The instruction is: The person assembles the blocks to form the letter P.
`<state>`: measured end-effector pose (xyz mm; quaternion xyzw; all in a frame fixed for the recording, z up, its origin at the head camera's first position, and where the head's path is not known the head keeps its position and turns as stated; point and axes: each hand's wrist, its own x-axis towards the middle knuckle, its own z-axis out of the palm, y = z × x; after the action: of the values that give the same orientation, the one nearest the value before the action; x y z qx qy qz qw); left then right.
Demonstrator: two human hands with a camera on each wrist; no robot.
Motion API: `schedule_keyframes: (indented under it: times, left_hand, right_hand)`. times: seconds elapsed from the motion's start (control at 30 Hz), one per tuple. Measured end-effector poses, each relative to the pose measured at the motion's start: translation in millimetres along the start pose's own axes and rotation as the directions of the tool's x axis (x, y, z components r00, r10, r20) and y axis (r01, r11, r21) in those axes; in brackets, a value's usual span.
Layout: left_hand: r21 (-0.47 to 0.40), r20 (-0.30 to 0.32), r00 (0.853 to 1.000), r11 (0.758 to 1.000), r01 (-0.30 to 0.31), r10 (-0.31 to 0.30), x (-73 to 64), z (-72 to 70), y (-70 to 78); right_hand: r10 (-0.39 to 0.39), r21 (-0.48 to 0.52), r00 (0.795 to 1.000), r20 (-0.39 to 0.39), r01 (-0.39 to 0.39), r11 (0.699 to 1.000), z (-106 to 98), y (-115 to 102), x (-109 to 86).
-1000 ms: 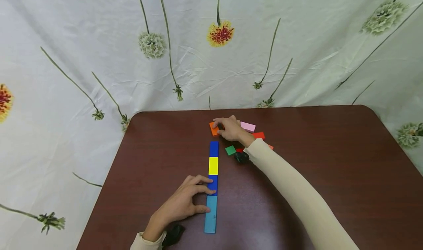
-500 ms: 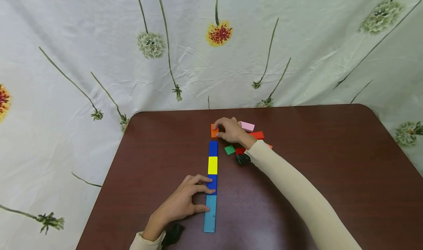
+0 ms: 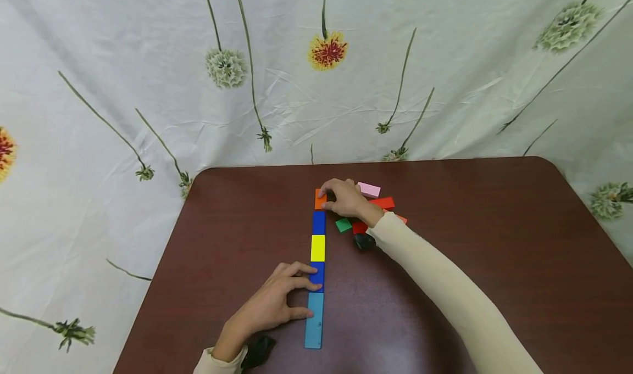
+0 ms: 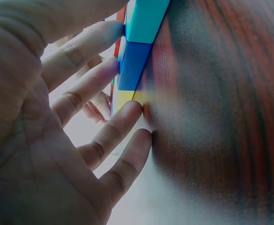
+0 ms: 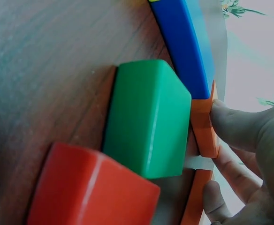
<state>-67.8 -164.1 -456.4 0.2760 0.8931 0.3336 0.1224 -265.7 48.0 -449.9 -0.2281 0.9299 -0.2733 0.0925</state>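
Observation:
A straight row of blocks runs up the table: a long light blue block [image 3: 314, 322], a blue block [image 3: 320, 282], a yellow block [image 3: 318, 248] and another blue block [image 3: 318, 223]. My left hand [image 3: 267, 305] lies along the row's left side, its thumb touching the light blue block and two fingertips resting on the nearer blue one. At the far end, my right hand [image 3: 346, 199] pinches an orange block [image 3: 320, 199] between thumb and fingers. That block stands in line with the row, very close to the far blue block [image 5: 184, 47].
Right of the row lie a green block [image 3: 343, 225], a pink block [image 3: 368, 190], a red block [image 3: 383, 203] and more red and orange pieces, partly covered by my right arm. Behind the dark brown table [image 3: 470, 242] hangs a white flowered cloth [image 3: 173, 44].
My right hand has straightened the orange block and drawn it toward me, narrowing the gap to the far blue block. My left hand stays where it was.

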Motion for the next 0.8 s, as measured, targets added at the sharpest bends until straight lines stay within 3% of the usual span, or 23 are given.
schedule_keyframes:
  times: [0.8]
  left_hand:
    - [-0.012, 0.012, 1.0, 1.0, 0.029, -0.029, -0.2, 0.5, -0.9]
  right_hand:
    - [0.003, 0.046, 1.0, 0.022, -0.004, 0.999, -0.4, -0.4, -2.0]
